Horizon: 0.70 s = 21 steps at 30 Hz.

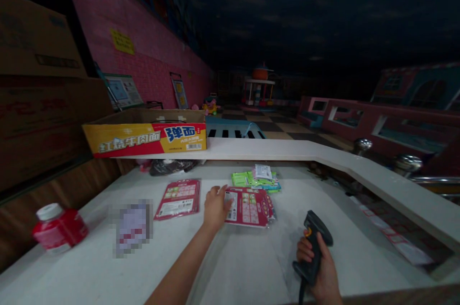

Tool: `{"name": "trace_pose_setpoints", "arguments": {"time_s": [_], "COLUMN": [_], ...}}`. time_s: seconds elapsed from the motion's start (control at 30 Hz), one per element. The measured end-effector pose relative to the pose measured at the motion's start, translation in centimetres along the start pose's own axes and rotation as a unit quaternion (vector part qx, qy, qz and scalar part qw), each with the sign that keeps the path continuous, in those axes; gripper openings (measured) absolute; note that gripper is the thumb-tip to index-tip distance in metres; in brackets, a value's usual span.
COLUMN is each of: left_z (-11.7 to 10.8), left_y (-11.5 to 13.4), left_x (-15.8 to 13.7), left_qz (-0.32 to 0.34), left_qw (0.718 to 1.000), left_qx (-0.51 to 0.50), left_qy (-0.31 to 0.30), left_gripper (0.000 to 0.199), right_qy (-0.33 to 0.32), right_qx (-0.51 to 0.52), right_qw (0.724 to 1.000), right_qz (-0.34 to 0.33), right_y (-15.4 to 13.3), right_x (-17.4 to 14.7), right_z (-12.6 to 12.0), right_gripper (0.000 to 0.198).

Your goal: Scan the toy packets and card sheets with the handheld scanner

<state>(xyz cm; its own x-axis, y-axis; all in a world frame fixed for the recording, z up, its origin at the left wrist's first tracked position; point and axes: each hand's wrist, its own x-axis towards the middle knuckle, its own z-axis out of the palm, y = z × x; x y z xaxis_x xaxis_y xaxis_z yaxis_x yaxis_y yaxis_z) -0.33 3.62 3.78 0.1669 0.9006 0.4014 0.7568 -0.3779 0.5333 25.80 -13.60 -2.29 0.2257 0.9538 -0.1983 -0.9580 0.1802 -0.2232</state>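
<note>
My right hand (319,259) is closed around the handle of a black barcode scanner (316,233), its head tilted up and a cable running down from the grip. At the left edge of a pile of red flat packets (249,209), my left hand (214,206) reaches in with thumb and index finger apart, touching the top packet. Labels and a barcode show on that packet. Left of this hand lies another stack of red packets (178,198). Green packets (247,179), with a small white one (263,171) on top, lie behind the pile.
A red bottle with white cap (59,228) and a blurred-out card (132,228) lie at left on the white counter (179,257). A yellow and red carton (151,139) sits on the raised ledge (266,149). Brown boxes (39,75) are stacked far left. Papers (391,233) lie under the right ledge.
</note>
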Motion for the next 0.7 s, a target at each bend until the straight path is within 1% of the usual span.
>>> {"name": "trace_pose_setpoints", "arguments": {"time_s": [0.03,0.07,0.1,0.13,0.17,0.23,0.37,0.47,0.53,0.6,0.7], "left_z": [-0.2,-0.4,-0.4,-0.3,-0.1,0.6,2.1,2.2,1.6,0.5,-1.5], "left_y": [0.3,0.6,0.9,1.2,1.4,2.0,3.0,3.0,2.2,0.6,-2.7], "left_x": [-0.7,-1.5,-2.1,-2.6,-2.9,-3.2,-3.2,-3.3,-3.4,-3.4,-3.4], "left_qz": [0.069,0.122,0.155,0.167,0.163,0.133,0.072,0.079,0.090,0.072,-0.019], "left_qw": [0.997,0.989,0.979,0.972,0.970,0.976,0.987,0.989,0.991,0.994,0.990], "left_qx": [0.011,0.016,0.018,0.023,0.030,0.046,0.057,0.042,0.037,0.054,0.138], "left_qy": [-0.038,-0.086,-0.130,-0.162,-0.176,-0.167,-0.129,-0.120,-0.097,-0.058,0.001], "left_gripper": [0.041,0.039,0.038,0.040,0.042,0.047,0.046,0.049,0.049,0.044,0.041], "right_qy": [0.003,0.007,0.011,0.016,0.019,0.022,0.017,0.012,0.012,0.011,0.009], "right_qx": [-0.006,-0.012,-0.017,-0.021,-0.023,-0.028,-0.046,-0.040,-0.034,-0.030,-0.029], "right_qw": [1.000,1.000,1.000,1.000,1.000,0.999,0.999,0.999,0.999,0.999,0.999], "right_qz": [-0.001,-0.002,-0.002,-0.002,-0.002,-0.004,-0.008,-0.003,0.002,0.007,0.013], "right_y": [0.0,0.0,0.0,0.0,0.0,0.0,0.0,-0.1,-0.2,-0.3,-0.4], "right_x": [0.0,-0.1,-0.1,-0.1,-0.2,-0.2,-0.4,-0.5,-0.6,-0.7,-0.8], "right_z": [0.1,0.2,0.3,0.3,0.4,0.5,0.3,0.0,-0.2,-0.3,-0.3], "right_gripper": [0.029,0.029,0.029,0.029,0.029,0.029,0.027,0.026,0.025,0.023,0.022]}}
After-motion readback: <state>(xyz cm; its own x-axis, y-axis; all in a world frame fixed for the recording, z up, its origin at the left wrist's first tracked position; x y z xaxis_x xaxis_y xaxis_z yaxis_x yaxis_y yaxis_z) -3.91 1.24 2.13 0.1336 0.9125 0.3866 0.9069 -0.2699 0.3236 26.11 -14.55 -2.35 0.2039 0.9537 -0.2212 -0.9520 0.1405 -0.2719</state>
